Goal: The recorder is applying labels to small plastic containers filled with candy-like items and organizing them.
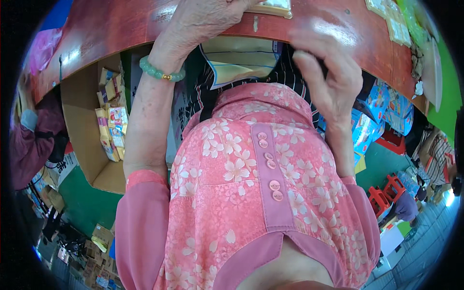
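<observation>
My left hand, with a green bead bracelet at its wrist, rests over the red tabletop at the upper edge. Its fingers are bent together against the side of a small flat packet in pale yellow and white; the fingertips are partly cut off. Right of it, my right hand is raised near the table's front edge, smeared by motion. Its thumb and fingers stand apart with nothing visible between them. Between my arms, a yellowish sheet or bag with blue edging lies over my lap.
A cardboard box holding several yellow packets stands at my left. More packets lie on the table at right, beside green plastic. Blue printed packages and red stools are at lower right. Another person's sleeve shows far left.
</observation>
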### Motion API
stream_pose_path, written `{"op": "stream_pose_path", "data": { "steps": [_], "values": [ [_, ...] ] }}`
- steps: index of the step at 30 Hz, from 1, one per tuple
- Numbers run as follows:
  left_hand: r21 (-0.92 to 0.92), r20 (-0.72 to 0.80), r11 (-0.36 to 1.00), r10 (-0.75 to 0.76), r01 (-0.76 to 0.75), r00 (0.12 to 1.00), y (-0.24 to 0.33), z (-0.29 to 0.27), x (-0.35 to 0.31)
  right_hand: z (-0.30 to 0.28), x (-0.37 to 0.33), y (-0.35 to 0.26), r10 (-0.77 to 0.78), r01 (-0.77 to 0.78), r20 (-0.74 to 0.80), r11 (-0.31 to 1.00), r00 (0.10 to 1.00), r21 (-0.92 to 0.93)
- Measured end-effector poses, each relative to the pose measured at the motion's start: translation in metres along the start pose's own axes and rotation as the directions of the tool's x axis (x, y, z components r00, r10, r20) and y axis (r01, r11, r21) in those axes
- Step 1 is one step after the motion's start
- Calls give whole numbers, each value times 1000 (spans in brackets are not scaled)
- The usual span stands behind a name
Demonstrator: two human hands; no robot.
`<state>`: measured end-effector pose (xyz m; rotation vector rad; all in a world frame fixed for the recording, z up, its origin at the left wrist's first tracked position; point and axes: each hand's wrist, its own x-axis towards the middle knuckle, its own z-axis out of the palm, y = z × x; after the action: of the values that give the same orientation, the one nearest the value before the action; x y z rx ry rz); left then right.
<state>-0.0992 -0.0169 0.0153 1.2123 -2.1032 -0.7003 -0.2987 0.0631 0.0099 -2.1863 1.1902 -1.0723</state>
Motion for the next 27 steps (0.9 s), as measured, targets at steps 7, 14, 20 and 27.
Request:
{"op": "stream_pose_path", "data": {
  "steps": [7,14,20,27],
  "values": [
    [-178,-177,968,146,-178,973,-12,7,2,48,-29,32,119,-102,371,993,921,-66],
    [3,-191,974,224,-227,956,-15,5,5,80,-45,67,150,-112,391,987,908,-118],
    [-21,-158,977,206,-212,966,-12,8,5,89,-52,74,97,-59,369,992,924,-114],
    [-141,-574,602,598,-786,560,-51,41,28,84,-50,73,81,-39,425,993,902,-107]
  ]
}}
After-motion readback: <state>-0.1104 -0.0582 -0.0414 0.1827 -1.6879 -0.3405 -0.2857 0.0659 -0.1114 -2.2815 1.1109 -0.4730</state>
